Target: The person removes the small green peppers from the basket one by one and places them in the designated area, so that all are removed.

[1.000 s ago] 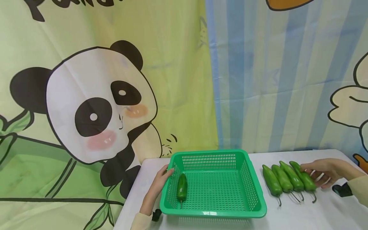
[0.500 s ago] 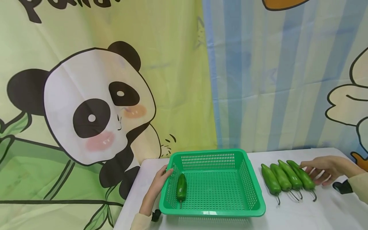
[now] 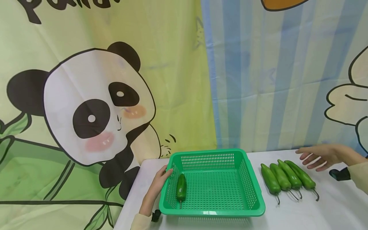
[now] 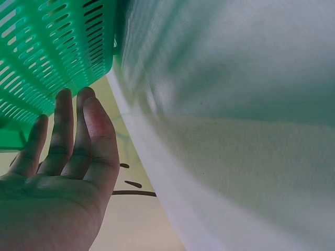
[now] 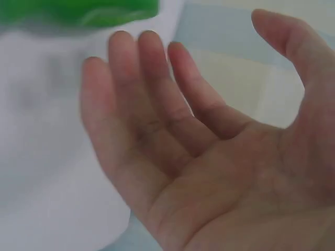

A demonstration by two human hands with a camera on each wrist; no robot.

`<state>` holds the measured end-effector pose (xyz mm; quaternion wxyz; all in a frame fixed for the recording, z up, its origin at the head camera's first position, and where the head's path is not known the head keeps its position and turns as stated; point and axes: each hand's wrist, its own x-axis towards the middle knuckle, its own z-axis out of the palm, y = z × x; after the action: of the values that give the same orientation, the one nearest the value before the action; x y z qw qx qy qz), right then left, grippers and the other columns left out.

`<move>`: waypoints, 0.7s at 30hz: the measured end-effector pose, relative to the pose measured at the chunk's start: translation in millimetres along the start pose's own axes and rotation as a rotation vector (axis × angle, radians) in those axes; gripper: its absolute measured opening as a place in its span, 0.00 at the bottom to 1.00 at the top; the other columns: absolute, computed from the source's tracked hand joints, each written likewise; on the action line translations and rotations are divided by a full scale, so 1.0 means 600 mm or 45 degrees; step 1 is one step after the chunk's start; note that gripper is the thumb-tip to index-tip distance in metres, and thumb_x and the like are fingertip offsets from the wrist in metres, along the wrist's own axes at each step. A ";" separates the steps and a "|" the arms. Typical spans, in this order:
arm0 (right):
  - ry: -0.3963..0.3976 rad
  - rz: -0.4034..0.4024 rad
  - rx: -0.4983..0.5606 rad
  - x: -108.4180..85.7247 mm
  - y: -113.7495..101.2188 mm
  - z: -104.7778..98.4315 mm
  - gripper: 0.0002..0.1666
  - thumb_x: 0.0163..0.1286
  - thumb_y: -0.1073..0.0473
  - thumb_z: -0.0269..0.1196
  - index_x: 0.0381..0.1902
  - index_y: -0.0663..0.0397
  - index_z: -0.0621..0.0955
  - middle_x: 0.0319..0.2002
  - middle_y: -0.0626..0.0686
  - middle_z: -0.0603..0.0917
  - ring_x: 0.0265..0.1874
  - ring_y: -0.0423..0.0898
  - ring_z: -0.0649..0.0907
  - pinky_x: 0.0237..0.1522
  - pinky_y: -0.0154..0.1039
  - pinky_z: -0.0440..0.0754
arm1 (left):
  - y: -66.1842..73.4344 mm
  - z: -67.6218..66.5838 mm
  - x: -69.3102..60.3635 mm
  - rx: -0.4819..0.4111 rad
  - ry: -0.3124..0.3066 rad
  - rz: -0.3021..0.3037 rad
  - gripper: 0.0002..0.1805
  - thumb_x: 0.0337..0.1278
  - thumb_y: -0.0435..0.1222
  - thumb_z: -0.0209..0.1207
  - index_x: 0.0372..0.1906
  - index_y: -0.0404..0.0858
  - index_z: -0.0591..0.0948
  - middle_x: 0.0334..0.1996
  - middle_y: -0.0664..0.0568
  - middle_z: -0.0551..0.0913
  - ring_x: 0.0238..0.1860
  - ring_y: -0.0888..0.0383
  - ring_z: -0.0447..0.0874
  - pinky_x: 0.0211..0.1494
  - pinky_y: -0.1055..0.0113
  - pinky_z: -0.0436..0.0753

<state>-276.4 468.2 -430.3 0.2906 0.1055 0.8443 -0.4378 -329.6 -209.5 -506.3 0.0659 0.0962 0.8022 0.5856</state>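
My left hand (image 3: 158, 183) is at the left side of a green plastic basket (image 3: 212, 212). The left wrist view shows its nearly straight fingers (image 4: 63, 130) against the perforated outer wall (image 4: 63, 47). One green pepper (image 3: 181, 187) lies inside the basket near its left wall. Right of the basket, several green peppers (image 3: 284, 179) lie side by side on the white table, stems toward me. Just beyond the rightmost pepper (image 3: 300, 175), my right hand (image 3: 325, 156) hovers with spread, loosely bent fingers and nothing held. A blurred green pepper (image 5: 84, 13) shows above its fingertips in the right wrist view.
The white table (image 3: 293, 217) ends at the back against a hanging cloth (image 3: 244, 80) printed with a panda and stripes. A black strap piece (image 3: 340, 174) is at the right wrist, and another (image 3: 156, 215) at the left.
My right hand has left the rightmost pepper, moving up and away toward the back. That pepper's stem end has shifted slightly right. The left hand and basket stay nearly still.
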 end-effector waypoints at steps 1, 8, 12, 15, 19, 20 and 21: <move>-0.016 -0.028 0.026 -0.001 -0.005 -0.001 0.37 0.77 0.35 0.50 0.58 0.64 0.79 0.47 0.53 0.87 0.46 0.49 0.86 0.48 0.50 0.86 | -0.002 0.000 0.001 0.002 0.002 0.002 0.31 0.75 0.51 0.52 0.74 0.40 0.68 0.59 0.35 0.80 0.46 0.49 0.87 0.46 0.60 0.88; -0.154 -0.161 0.228 0.002 -0.064 0.022 0.37 0.80 0.37 0.46 0.66 0.64 0.72 0.54 0.51 0.84 0.53 0.47 0.84 0.58 0.51 0.83 | 0.001 -0.001 -0.001 0.009 0.007 0.006 0.30 0.75 0.51 0.52 0.73 0.40 0.69 0.58 0.36 0.80 0.45 0.50 0.88 0.45 0.60 0.88; -0.220 -0.212 0.280 -0.001 -0.116 0.050 0.37 0.80 0.38 0.46 0.68 0.63 0.70 0.56 0.51 0.83 0.55 0.47 0.83 0.61 0.52 0.81 | 0.001 -0.002 -0.002 0.008 -0.003 0.024 0.30 0.75 0.50 0.52 0.73 0.39 0.69 0.58 0.36 0.80 0.44 0.50 0.87 0.44 0.60 0.88; -0.244 -0.240 0.305 0.000 -0.152 0.075 0.35 0.80 0.38 0.47 0.68 0.62 0.70 0.57 0.52 0.82 0.55 0.47 0.84 0.60 0.51 0.82 | -0.001 -0.002 -0.002 0.013 -0.005 0.028 0.30 0.75 0.51 0.52 0.73 0.40 0.69 0.58 0.37 0.80 0.44 0.51 0.87 0.44 0.61 0.88; -0.253 -0.279 0.349 0.005 -0.193 0.111 0.36 0.80 0.38 0.48 0.69 0.62 0.69 0.59 0.54 0.81 0.55 0.49 0.84 0.59 0.52 0.82 | 0.000 -0.002 -0.003 0.001 -0.008 0.027 0.30 0.76 0.51 0.52 0.73 0.40 0.68 0.58 0.36 0.80 0.45 0.50 0.87 0.44 0.61 0.88; -0.252 -0.286 0.364 0.005 -0.203 0.121 0.37 0.80 0.38 0.49 0.69 0.62 0.68 0.60 0.55 0.80 0.56 0.49 0.84 0.59 0.52 0.82 | 0.001 -0.001 -0.004 -0.005 -0.009 0.029 0.30 0.75 0.51 0.52 0.73 0.40 0.68 0.58 0.36 0.80 0.46 0.49 0.87 0.44 0.60 0.88; -0.256 -0.296 0.373 0.006 -0.212 0.131 0.38 0.79 0.38 0.49 0.70 0.63 0.67 0.61 0.56 0.79 0.56 0.49 0.83 0.60 0.53 0.82 | 0.001 -0.001 -0.003 -0.009 -0.012 0.032 0.30 0.76 0.50 0.52 0.74 0.40 0.68 0.59 0.36 0.80 0.46 0.48 0.87 0.45 0.60 0.88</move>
<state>-302.8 329.5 -381.2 0.3023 0.0042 0.7450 -0.5947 -327.7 -210.3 -505.9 0.0625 0.1089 0.7986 0.5887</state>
